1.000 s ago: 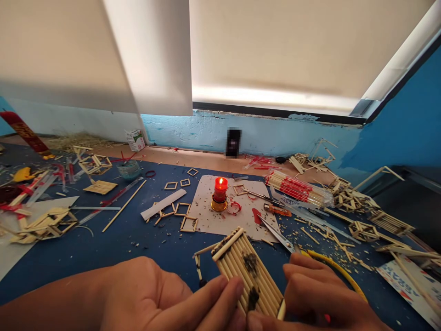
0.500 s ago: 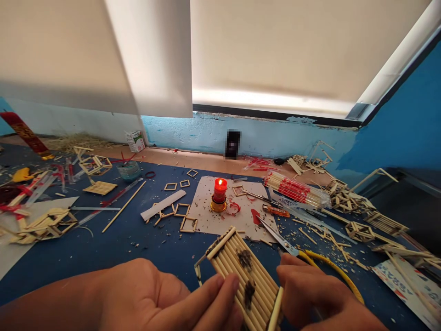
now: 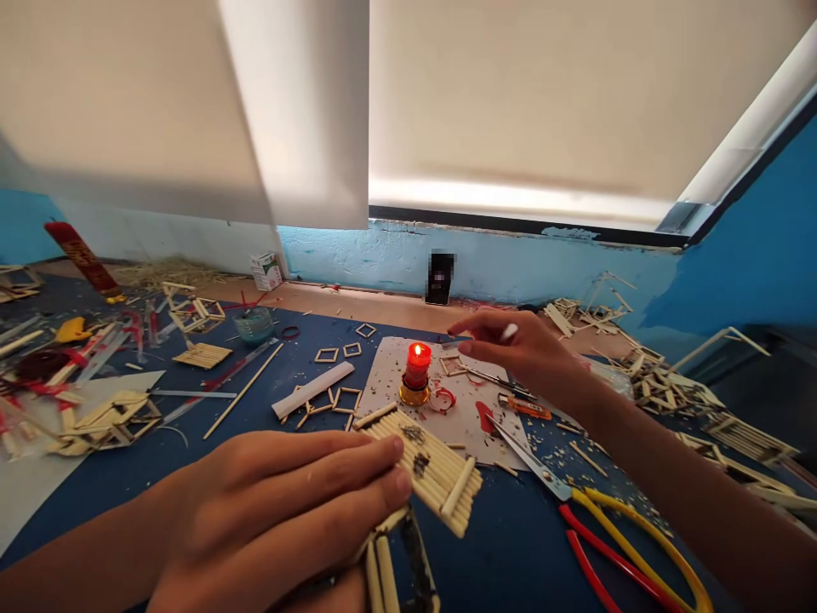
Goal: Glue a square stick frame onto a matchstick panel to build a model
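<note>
My left hand [image 3: 287,519] is closed round a frame of glued wooden sticks. Its flat stick panel [image 3: 440,477], with two dark scorched smudges, tilts up beyond my fingertips, and a lower part with a dark edge shows beneath. My fingers hide the rest. Past the lit red candle [image 3: 418,366] in its gold-coloured base, my right hand [image 3: 517,349] reaches over the far right part of the pale sheet [image 3: 383,383]. Its fingers are bent, with a small white end showing among them; what it belongs to is hidden. Tweezers [image 3: 498,380] lie below that hand.
Scissors [image 3: 555,485] with yellow and red handles lie right of centre, an orange cutter [image 3: 523,407] behind them. Stick structures [image 3: 657,383] crowd the right. At left stand a glass bowl [image 3: 254,325] and a leaning red candle [image 3: 82,260]. Small stick squares [image 3: 327,355] lie mid-table.
My right hand has left the stick frame's side and reached forward past the candle. My left hand has turned, with the panel now flatter and farther forward. The view has shifted slightly.
</note>
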Demonstrator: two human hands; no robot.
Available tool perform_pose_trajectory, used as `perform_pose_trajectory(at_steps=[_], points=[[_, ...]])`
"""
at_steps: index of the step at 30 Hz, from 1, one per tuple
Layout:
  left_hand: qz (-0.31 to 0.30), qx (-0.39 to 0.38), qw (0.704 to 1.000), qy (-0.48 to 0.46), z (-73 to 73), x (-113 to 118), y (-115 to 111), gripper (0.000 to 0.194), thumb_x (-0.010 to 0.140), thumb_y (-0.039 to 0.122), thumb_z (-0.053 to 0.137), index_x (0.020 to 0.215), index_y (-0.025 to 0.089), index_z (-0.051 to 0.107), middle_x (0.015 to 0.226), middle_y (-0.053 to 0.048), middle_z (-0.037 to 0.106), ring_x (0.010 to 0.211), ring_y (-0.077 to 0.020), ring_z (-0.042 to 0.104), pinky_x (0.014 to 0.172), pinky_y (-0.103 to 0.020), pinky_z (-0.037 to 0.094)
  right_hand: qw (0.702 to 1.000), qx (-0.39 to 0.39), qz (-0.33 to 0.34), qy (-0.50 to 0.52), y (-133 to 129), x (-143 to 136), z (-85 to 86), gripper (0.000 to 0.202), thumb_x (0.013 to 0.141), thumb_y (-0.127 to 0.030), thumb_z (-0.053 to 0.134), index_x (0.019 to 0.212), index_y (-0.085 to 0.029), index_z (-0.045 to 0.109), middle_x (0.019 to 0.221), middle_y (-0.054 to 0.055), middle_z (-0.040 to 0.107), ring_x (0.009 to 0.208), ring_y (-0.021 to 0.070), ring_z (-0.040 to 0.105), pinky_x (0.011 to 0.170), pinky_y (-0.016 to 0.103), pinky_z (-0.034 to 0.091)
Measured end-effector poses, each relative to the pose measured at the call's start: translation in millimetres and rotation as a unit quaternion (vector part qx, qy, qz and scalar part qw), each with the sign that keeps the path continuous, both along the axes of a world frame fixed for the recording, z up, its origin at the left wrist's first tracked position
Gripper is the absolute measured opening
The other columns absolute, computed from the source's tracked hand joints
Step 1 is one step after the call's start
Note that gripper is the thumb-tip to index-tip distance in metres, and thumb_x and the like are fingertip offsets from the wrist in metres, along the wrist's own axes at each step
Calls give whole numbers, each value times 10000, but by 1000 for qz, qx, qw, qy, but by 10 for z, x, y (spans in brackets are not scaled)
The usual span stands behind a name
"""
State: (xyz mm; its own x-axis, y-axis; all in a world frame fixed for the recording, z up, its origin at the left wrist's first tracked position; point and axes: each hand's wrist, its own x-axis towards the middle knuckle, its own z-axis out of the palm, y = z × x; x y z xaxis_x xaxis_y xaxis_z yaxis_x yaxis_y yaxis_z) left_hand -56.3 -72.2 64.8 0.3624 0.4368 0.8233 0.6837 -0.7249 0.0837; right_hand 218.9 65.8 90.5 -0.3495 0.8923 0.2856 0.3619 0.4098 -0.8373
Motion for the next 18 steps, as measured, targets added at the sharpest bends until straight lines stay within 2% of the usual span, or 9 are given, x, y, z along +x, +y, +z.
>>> perform_pose_trajectory(at_steps=[3,7,9,12,14,16,18], points=[[5,-20,999,-43,-74,49,-9,261,986,237,533,975,284,790,1076,51,807,1016,-153,749,1012,-285,552,998,-3,-60,-9,373,71,-177,254,775,-373,827,882,-159,742,612,-50,488,543,83,369,491,254,286],[-10,32,994,-103,-77,138,96,346,951,215,541,650,283,699,1013,73,814,970,-154,756,1005,-302,556,996,-2,-90,-19,539,242,-329,245,771,-377,807,825,-145,751,711,29,666,598,118,517,536,272,371],[-30,51,994,-93,-56,188,171,348,927,187,543,605,268,647,1010,75,814,953,-147,761,1004,-287,557,995,0,-93,-30,531,300,-378,234,755,-373,811,804,-148,769,759,53,714,643,144,579,572,282,409],[-42,96,989,-100,-45,266,240,302,909,157,516,694,283,687,964,73,816,883,-132,768,978,-260,568,994,9,-94,-47,502,348,-439,245,752,-391,804,783,-150,778,759,61,729,652,166,605,575,290,412],[-6,100,986,-135,-65,279,231,306,922,176,488,822,304,747,914,71,815,833,-140,764,974,-277,572,994,23,-89,-61,496,366,-465,265,782,-417,780,801,-153,778,748,57,722,657,174,604,580,294,405],[33,39,992,-118,-101,212,180,343,956,208,453,952,311,780,959,65,815,874,-160,760,991,-315,558,993,41,-78,-78,494,374,-476,281,827,-439,740,822,-160,770,724,45,700,657,175,591,590,296,395],[31,-27,998,-48,-139,61,111,399,995,208,405,1010,308,791,1114,63,794,1005,-177,744,992,-345,536,992,61,-60,-96,483,366,-474,287,874,-446,693,829,-169,752,706,31,670,653,171,569,602,297,385]])
